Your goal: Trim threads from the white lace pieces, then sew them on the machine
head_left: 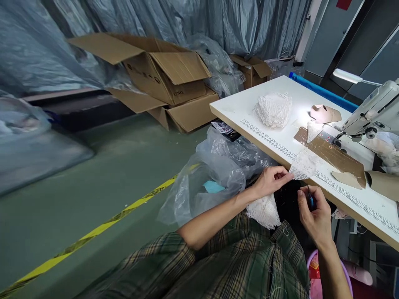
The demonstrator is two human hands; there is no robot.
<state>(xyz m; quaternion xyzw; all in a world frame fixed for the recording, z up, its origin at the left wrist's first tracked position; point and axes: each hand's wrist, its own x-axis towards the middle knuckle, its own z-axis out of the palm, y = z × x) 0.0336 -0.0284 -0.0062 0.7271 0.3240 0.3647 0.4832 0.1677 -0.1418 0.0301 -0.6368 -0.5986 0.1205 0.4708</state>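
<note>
You have one table [237, 109]. On it sit one sewing machine [374, 110], one heap of lace [274, 109] and three flat cardboard pieces [335, 155]. Left of the table — three cardboard boxes [156, 70] and one yellow floor stripe [93, 232]. At the table's near edge, your two hands — left hand [270, 181] pinching one lace strip [304, 166], right hand [315, 214] gripping one pair of snips [310, 200].

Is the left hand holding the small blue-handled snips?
No, the right hand grips the blue-handled snips; the left hand pinches white lace trim.

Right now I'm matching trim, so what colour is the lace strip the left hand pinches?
White: the lace strip shows best in the head view.
</note>
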